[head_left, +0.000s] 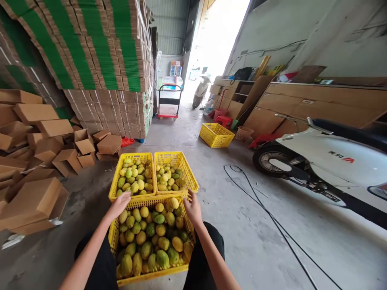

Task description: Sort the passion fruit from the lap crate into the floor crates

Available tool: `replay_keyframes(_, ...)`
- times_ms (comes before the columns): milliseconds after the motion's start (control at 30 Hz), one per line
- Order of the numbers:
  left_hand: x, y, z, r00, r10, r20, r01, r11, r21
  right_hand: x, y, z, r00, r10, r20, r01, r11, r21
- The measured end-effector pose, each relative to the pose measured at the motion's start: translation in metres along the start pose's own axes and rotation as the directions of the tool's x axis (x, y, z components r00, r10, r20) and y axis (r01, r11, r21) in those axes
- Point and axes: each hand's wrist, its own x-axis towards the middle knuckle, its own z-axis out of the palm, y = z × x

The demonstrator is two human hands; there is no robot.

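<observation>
Hovering around the far corners of the near yellow crate, both my hands are open, with nothing pinched in either. Left hand is at the far left corner, fingers out and close together; right hand is at the far right, fingers a bit spread and curled. Can't tell if either one actually touches the rim.

That crate sits on the concrete floor between the knees, loaded with green-yellow fruit. I'd guess it's properly heavy, stiff plastic with maybe a little flex in the slotted walls. Best hold is probably under the rim, midway along both short sides, kept level so nothing rolls. The fruit looks firm but bruisable, smooth enough to slip, so cup each one round its fat middle, no squeezing.

Right behind it are the back left crate and back right crate, side by side, also holding fruit. Further out: cardboard boxes piled left, a black hose and white scooter right.
</observation>
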Motion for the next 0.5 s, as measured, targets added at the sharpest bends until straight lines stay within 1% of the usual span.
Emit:
replay_keyframes(33, -0.005, -0.006, -0.008, 0.999, 0.039, 0.008, -0.040, 0.999, 0.038, -0.009, 0.008, -0.015, 0.998, -0.055, -0.017, 0.053, 0.995, -0.088)
replay_keyframes(67, -0.009, -0.013, -0.014, 0.998, 0.058, 0.014, -0.059, 0.995, 0.075, -0.017, 0.016, -0.028, 0.997, -0.076, -0.021, 0.071, 0.986, -0.153)
replay_keyframes(133, -0.013, -0.023, -0.023, 0.997, 0.073, 0.024, -0.076, 0.983, 0.168, -0.026, 0.027, -0.046, 0.999, -0.043, -0.012, 0.040, 0.982, -0.185)
replay_keyframes(200, -0.011, -0.026, -0.022, 0.995, 0.063, 0.077, -0.084, 0.947, 0.309, -0.024, 0.029, -0.052, 1.000, 0.004, 0.021, -0.001, 0.986, -0.166)
replay_keyframes(267, -0.004, -0.021, -0.012, 0.980, 0.024, 0.199, -0.114, 0.883, 0.455, -0.013, 0.023, -0.047, 0.996, 0.010, 0.091, 0.003, 0.989, -0.147)
replay_keyframes(333, 0.004, -0.014, 0.006, 0.936, -0.033, 0.351, -0.175, 0.821, 0.543, 0.002, 0.016, -0.034, 0.975, -0.050, 0.218, 0.081, 0.987, -0.137)
replay_keyframes(367, 0.008, -0.012, 0.015, 0.908, -0.056, 0.415, -0.209, 0.798, 0.565, 0.009, 0.014, -0.026, 0.952, -0.092, 0.291, 0.136, 0.981, -0.136)
replay_keyframes(400, 0.011, -0.012, 0.025, 0.885, -0.069, 0.460, -0.241, 0.778, 0.580, 0.016, 0.013, -0.018, 0.926, -0.133, 0.354, 0.194, 0.971, -0.141)
replay_keyframes(433, 0.015, -0.013, 0.033, 0.871, -0.070, 0.486, -0.271, 0.756, 0.595, 0.022, 0.013, -0.011, 0.902, -0.165, 0.399, 0.247, 0.956, -0.161)
replay_keyframes(500, 0.023, -0.022, 0.045, 0.863, -0.037, 0.504, -0.330, 0.713, 0.619, 0.031, 0.018, 0.002, 0.873, -0.189, 0.449, 0.328, 0.909, -0.256)
